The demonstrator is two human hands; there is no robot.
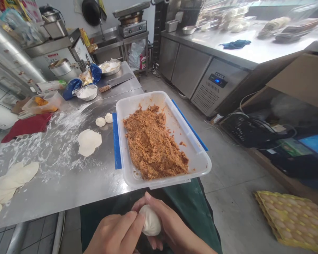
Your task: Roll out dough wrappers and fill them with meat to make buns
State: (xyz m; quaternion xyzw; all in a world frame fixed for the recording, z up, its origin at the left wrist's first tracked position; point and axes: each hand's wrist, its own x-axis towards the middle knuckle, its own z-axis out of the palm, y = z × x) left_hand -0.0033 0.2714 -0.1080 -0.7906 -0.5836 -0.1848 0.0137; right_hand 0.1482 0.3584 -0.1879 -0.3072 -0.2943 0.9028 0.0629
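A round, pale dough bun (151,221) is between my two hands, low in front of the dark green apron. My right hand (172,220) cups it from the right, with fingers curled beneath and behind it. From the left, the fingers of my left hand (118,227) are closed against its side, and that part of the dough is hidden. Just beyond, a translucent plastic tub (198,165) holds orange-brown minced filling (153,141). Left of the tub, a small stack of flat dough wrappers (88,141) lies beside two small buns (100,122).
More wrappers (18,178) lie at the left of the floured steel table (60,190). Farther back are a cleaver (119,80), a bowl of flour (87,92) and a red cloth (29,127). Egg trays (291,218) sit low at right, near a refrigerated counter (214,83).
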